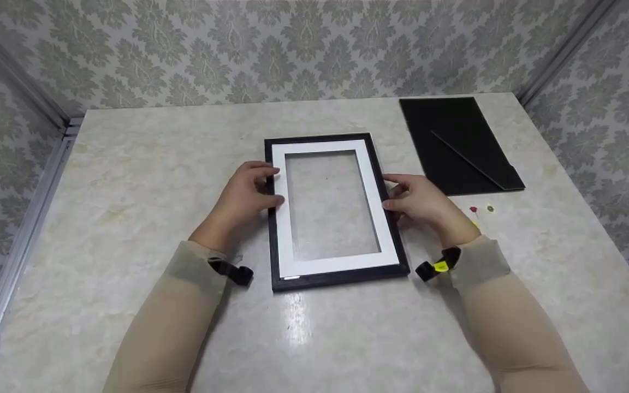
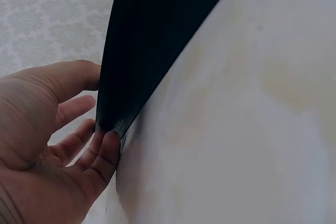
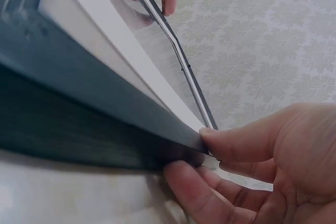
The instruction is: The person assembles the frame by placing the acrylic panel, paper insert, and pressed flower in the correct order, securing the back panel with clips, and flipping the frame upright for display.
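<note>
A black picture frame [image 1: 321, 284] with a white mat [image 1: 342, 261] inside its border is held over the marble-patterned table. Through the mat's opening the tabletop shows. My left hand [image 1: 246, 191] grips the left side of the frame, thumb over the front edge. Seen from the left wrist, the fingers of that left hand [image 2: 63, 145] meet the dark side of the frame [image 2: 142, 40]. Opposite, my right hand [image 1: 415, 199] pinches the right side. In the right wrist view, the right thumb lies on the frame's [image 3: 105, 98] front edge and the fingers are underneath.
A black backing board [image 1: 440, 147] with a stand leg [image 1: 473, 161] lies at the back right of the table [image 1: 145, 180]. Close to my right wrist are a small red piece [image 1: 473, 209] and a small pale-green piece [image 1: 490, 208]. Patterned walls border the table.
</note>
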`<state>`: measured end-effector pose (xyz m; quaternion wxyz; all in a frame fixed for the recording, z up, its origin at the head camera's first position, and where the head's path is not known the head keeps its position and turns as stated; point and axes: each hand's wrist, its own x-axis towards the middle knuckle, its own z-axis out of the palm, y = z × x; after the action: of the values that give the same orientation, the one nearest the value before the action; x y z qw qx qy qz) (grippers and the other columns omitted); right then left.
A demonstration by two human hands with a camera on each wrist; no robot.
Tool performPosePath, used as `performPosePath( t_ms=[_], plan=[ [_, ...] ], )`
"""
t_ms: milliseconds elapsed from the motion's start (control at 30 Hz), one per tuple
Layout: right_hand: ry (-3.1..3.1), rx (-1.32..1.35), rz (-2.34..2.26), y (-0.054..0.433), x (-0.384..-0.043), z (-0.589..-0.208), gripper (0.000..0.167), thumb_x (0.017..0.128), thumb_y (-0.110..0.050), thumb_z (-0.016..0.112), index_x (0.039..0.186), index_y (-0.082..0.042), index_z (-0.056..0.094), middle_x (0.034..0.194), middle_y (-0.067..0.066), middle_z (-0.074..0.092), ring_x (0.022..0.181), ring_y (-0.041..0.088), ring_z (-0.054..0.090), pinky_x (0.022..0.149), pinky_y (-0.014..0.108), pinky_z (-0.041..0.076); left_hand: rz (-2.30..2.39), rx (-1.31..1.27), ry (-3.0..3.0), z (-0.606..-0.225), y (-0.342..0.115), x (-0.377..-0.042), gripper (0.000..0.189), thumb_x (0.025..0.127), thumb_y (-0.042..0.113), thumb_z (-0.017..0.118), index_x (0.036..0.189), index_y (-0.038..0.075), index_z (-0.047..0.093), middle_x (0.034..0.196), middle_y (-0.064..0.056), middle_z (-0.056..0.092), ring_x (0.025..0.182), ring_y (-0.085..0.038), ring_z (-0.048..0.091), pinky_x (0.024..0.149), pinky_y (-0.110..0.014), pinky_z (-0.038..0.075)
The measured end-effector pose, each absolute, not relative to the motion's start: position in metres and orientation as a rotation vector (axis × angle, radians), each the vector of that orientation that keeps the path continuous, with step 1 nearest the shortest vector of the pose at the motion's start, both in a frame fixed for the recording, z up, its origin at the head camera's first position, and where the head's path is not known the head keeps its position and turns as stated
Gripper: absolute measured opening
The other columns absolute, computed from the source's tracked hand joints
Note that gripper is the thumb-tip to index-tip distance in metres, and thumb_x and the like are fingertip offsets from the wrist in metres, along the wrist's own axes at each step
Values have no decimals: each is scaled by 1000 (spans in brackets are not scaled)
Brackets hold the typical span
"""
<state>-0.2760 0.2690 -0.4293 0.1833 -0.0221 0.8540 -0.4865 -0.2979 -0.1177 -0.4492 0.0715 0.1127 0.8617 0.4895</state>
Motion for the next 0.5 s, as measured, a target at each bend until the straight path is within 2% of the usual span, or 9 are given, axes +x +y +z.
performPosePath(
  t_ms=[233, 400, 500],
  plan=[
    [2420, -36, -1376, 267, -275, -429, 74, 105, 1, 72, 173, -4, 43, 131, 24, 65, 77, 9, 72, 69, 26, 65, 1464, 236, 2629, -451, -114, -300, 82, 97, 12, 83, 168, -4, 47, 176, -25, 41, 142, -40, 60, 122, -51, 52],
    [2423, -61, -1355, 265, -275, -427, 72, 106, -4, 72, 172, -2, 44, 132, 26, 67, 76, 9, 73, 70, 26, 66, 1474, 144, 2637, -450, -116, -299, 62, 108, 13, 69, 165, -6, 52, 171, -28, 49, 147, -41, 61, 125, -52, 53],
    [2419, -33, -1347, 272, -273, -422, 69, 109, -13, 72, 171, -1, 46, 131, 23, 67, 73, 11, 74, 68, 28, 66, 1499, 120, 2621, -451, -117, -299, 53, 111, 11, 65, 161, -4, 57, 166, -27, 57, 148, -40, 62, 126, -51, 52]
  ],
)
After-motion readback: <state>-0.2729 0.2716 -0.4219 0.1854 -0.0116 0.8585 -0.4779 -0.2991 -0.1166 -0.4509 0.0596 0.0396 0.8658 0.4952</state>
